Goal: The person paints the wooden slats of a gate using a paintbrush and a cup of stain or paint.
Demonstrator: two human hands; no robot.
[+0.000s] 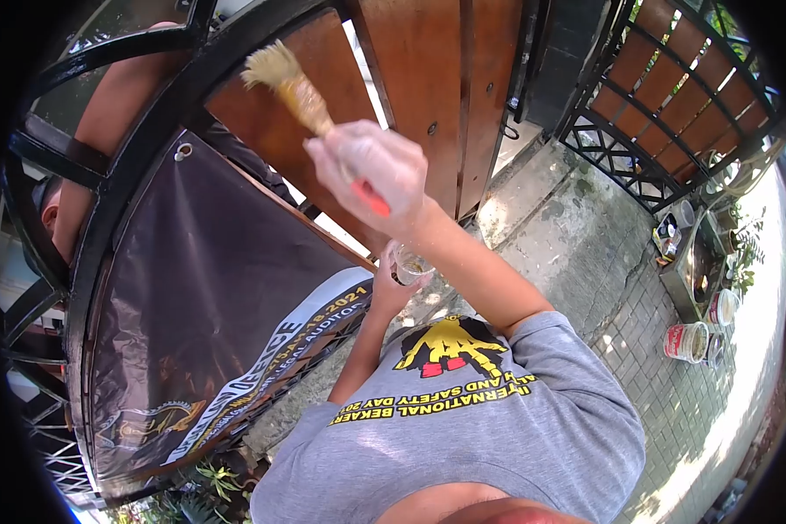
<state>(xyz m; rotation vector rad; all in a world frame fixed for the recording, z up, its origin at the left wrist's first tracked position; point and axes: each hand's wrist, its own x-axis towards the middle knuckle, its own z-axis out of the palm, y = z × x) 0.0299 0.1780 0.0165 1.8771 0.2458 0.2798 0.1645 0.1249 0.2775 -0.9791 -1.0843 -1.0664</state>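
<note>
My right hand (371, 170) is closed round the handle of a paintbrush (304, 98), raised in front of the gate. The brush has pale, splayed bristles and a red end to its handle; its bristles overlap the gate's black metal frame (223, 52) in this view. Lower down, my left hand (391, 281) grips a clear plastic cup (410, 265) near my chest, and my right forearm partly covers it. Brown wooden slats (419, 96) fill the gate beyond my right hand. Below the brush hangs a dark printed banner (210, 279), fixed to the gate.
Another person's arm (118, 131) shows behind the bars at the left. A second slatted gate (664, 79) stands at the upper right. Several tubs, one a red-labelled bucket (686, 341), stand on the paving (620, 349) beside a planter (686, 271).
</note>
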